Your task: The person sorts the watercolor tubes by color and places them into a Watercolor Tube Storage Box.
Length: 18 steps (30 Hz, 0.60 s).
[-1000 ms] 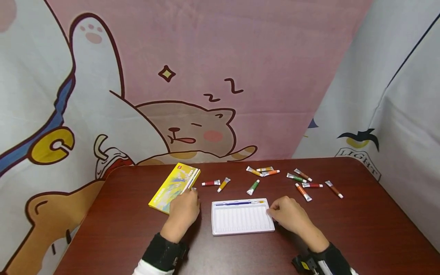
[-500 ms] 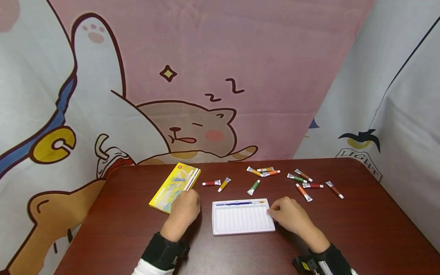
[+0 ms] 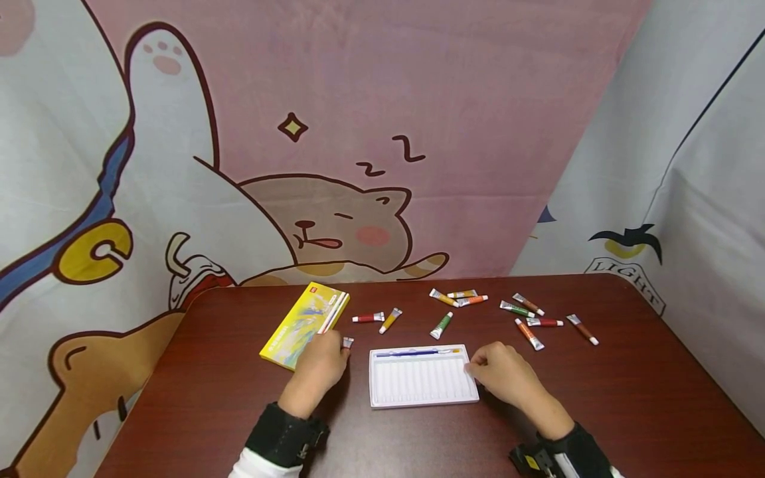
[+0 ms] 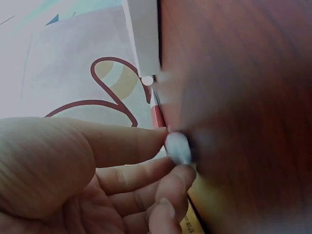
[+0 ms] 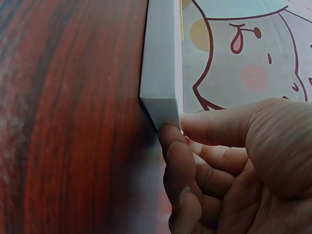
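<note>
My left hand (image 3: 323, 362) pinches a small paint tube (image 3: 348, 342) between thumb and fingers, beside the lower right edge of the yellow box (image 3: 299, 325). In the left wrist view the tube's pale end (image 4: 178, 147) is blurred, and its colour is mostly hidden by the fingers. On the table in front of me lies a white plastic tray (image 3: 424, 385) with narrow slots; a blue paintbrush (image 3: 412, 354) rests along its far side. My right hand (image 3: 505, 372) pinches the tray's right edge, thumb on top and fingers against the side wall (image 5: 161, 109).
Behind the tray, several paint tubes lie scattered, among them a red one (image 3: 367, 318), a yellow one (image 3: 390, 320) and a green one (image 3: 441, 325). More form a group at the right, with a brown tube (image 3: 582, 329) outermost. A printed cloth (image 3: 478, 166) hangs behind the table (image 3: 209, 398).
The paint tube's end, hidden half a second ago, now shows at the right of my left hand. That hand has barely shifted; the right hand and tray stay in place.
</note>
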Available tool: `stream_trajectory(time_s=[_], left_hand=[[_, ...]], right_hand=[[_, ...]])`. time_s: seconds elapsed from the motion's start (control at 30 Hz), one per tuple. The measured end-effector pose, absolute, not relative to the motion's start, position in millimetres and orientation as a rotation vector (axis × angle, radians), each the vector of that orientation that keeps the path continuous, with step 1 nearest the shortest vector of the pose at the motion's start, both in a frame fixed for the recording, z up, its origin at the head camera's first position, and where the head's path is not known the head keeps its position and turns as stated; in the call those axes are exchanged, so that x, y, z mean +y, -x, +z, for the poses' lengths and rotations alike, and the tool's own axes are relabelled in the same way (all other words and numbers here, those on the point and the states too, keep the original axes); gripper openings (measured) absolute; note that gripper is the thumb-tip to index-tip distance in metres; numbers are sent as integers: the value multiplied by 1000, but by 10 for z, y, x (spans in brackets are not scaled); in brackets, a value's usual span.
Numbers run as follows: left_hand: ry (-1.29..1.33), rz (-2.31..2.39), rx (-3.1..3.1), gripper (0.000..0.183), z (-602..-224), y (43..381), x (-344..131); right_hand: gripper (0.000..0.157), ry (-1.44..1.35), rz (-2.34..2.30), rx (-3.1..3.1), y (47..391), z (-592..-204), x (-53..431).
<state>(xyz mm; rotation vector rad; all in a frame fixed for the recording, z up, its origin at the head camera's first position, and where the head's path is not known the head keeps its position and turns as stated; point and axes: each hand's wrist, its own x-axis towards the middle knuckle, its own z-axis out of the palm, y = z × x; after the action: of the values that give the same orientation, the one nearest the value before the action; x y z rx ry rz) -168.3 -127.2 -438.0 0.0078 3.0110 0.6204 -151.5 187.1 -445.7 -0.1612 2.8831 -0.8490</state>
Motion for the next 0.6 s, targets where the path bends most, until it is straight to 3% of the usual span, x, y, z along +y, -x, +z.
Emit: stream_trajectory(time_s=[0.6], left_hand=[[145, 809, 2884, 26, -4351, 1633, -1200]], right_hand=[[17, 158, -851, 2880, 1507, -4476, 1871]])
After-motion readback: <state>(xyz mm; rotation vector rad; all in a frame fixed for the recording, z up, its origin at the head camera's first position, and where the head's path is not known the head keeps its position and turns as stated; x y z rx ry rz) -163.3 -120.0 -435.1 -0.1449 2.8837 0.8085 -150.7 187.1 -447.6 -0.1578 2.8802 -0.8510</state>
